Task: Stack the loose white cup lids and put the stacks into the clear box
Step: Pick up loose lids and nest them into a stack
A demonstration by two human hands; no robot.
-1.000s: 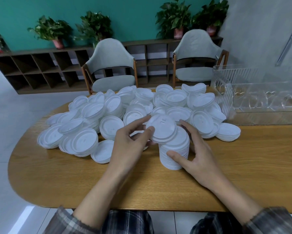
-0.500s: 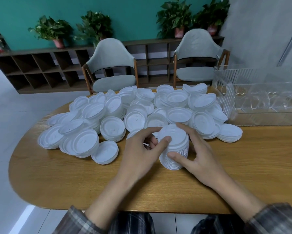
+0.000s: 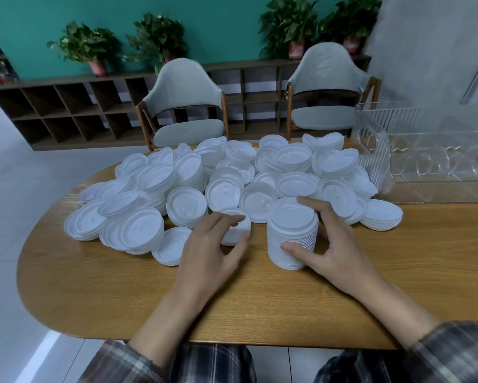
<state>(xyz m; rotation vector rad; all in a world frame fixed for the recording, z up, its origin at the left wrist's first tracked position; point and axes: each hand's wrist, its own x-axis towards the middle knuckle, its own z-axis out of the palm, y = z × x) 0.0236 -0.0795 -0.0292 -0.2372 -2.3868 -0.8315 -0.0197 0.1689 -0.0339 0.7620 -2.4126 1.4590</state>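
**Item 1.** Tall stack of white plastic cup lids (image 3: pixel 291 233), upright on the oval wooden table (image 3: pixel 398 277), near its front middle. It is gripped by the right hand (image 3: pixel 336 252). The thumb is pressed low against the near side, and the fingers are curved round the far side at the top rim.

**Item 2.** Separate white plastic lid (image 3: pixel 236 230), flat on the table just left of the tall stack and apart from it. It is held by the left hand (image 3: pixel 208 252), with the fingers curled over its far edge and the thumb set at its near edge. The hand is blurred, so whether 1 lid or a few are held cannot be told.

**Item 3.** Heap of loose white lids (image 3: pixel 295 161), spread across the far half of the table behind both hands. Some are nested in low piles and some are tilted.

**Item 4.** Clear ribbed plastic box (image 3: pixel 431 156), placed at the far right of the table, just beside the right end of the heap.

**Item 5.** Surroundings:
- 2 grey padded chairs (image 3: pixel 188 106) are set behind the table.
- A dark wooden shelf unit (image 3: pixel 66 111) is seen along a teal wall (image 3: pixel 218 23).
- Potted green plants (image 3: pixel 85 45) are ranged on top of the shelf unit.
- Plaid sleeves (image 3: pixel 453 352) are seen at the lower edge.
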